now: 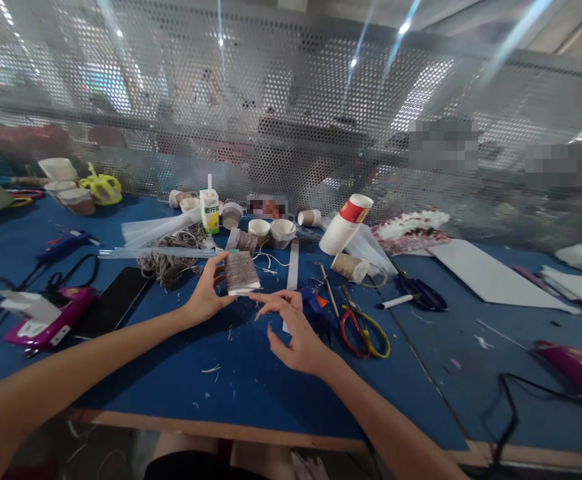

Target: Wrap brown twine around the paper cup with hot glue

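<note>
A small cup wrapped in grey-brown cord, with a white rim at its lower side, is tilted above the blue table. My left hand grips it from the left, thumb below and fingers at the top. Close to its lower right edge is my right hand, its fingers apart and slightly bent, the index finger reaching toward the white rim. Nothing shows in the right hand. Behind the wrapped cup lie a heap of grey cord and clear plastic sticks.
Red and yellow scissors and a blue glue gun lie right of my right hand. Stacked paper cups, a drink carton and several small cups stand behind. A magenta power strip is at left. The table's front edge is near me.
</note>
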`<state>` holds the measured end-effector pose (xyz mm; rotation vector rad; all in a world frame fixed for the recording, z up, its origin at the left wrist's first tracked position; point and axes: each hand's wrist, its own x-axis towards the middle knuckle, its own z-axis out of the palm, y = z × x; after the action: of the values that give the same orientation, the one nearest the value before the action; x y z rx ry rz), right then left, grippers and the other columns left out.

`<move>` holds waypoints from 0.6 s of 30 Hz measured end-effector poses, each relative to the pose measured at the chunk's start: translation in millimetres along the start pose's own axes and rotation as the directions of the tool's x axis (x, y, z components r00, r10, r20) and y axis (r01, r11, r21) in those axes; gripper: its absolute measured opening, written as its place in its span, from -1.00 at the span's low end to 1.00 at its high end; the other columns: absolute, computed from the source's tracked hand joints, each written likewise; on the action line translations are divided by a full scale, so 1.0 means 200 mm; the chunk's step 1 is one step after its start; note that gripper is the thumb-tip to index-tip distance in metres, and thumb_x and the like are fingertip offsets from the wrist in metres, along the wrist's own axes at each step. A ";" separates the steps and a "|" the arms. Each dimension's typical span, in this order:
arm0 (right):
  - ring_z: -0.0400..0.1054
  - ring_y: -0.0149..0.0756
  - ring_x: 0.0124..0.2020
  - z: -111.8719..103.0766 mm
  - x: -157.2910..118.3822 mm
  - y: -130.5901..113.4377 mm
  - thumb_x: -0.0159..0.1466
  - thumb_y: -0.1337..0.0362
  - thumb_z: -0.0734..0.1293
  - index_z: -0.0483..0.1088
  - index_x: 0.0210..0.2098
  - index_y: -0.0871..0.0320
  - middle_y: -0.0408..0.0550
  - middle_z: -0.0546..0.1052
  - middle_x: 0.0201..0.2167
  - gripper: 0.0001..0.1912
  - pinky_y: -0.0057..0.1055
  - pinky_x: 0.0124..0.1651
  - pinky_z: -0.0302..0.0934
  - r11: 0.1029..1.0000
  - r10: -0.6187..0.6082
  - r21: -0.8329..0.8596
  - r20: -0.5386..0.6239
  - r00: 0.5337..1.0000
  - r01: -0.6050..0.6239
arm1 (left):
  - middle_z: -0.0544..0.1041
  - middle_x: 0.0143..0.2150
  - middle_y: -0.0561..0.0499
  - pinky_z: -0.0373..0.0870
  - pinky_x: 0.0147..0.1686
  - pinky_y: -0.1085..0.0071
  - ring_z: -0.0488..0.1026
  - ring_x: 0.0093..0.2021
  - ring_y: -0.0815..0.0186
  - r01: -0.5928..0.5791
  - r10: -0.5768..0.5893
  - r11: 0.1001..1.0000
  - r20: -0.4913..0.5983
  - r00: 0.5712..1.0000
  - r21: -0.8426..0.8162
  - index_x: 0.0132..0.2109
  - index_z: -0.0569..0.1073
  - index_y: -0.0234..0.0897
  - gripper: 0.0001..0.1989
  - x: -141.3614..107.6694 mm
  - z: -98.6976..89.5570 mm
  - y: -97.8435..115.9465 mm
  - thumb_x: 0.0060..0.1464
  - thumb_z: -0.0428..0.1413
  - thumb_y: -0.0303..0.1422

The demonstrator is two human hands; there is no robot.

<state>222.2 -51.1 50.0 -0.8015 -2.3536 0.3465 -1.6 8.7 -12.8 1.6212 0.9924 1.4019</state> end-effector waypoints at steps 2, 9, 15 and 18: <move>0.18 -0.16 0.00 0.01 0.00 0.00 0.08 0.52 0.17 0.22 -0.15 0.06 -0.02 0.39 0.15 -0.63 -0.16 0.05 0.15 1.000 0.022 -0.010 0.037 0.999 -0.021 | 0.24 0.20 -0.14 0.41 0.06 0.14 0.38 0.09 0.14 -0.002 0.002 1.000 0.005 1.000 -0.012 0.19 0.11 -0.09 -0.22 0.00 0.00 0.00 -0.15 0.28 -0.42; 0.19 -0.17 -0.06 -0.02 0.02 0.01 0.06 0.53 0.16 0.22 -0.23 0.06 -0.05 0.42 0.13 -0.68 -0.13 0.01 0.17 0.993 0.101 0.062 0.057 0.993 -0.105 | 0.25 0.19 -0.15 0.39 0.08 0.10 0.36 0.13 0.10 -0.015 0.017 0.997 0.037 0.999 -0.070 0.16 0.13 -0.09 -0.24 0.00 -0.01 0.01 -0.16 0.30 -0.39; 0.20 -0.14 -0.10 -0.03 0.03 0.04 0.06 0.51 0.17 0.25 -0.31 0.06 -0.05 0.51 0.00 -0.75 -0.10 -0.02 0.17 0.972 0.187 0.144 0.006 0.982 -0.186 | 0.25 0.19 -0.17 0.40 0.07 0.14 0.34 0.16 0.09 -0.035 0.040 0.993 0.042 0.998 -0.108 0.14 0.14 -0.11 -0.27 0.00 0.00 0.01 -0.16 0.31 -0.38; 0.19 -0.13 -0.11 -0.03 0.03 0.06 0.07 0.50 0.17 0.27 -0.34 0.06 -0.07 0.53 -0.02 -0.77 -0.09 -0.02 0.15 0.962 0.202 0.191 -0.019 0.979 -0.195 | 0.26 0.19 -0.17 0.39 0.08 0.15 0.35 0.15 0.10 -0.037 0.045 0.993 0.065 0.997 -0.111 0.15 0.13 -0.11 -0.27 0.00 -0.01 0.01 -0.13 0.30 -0.37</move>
<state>228.5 -38.1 52.1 -0.9444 -2.1703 0.6237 -2.6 8.0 -9.9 1.6052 0.8334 1.3951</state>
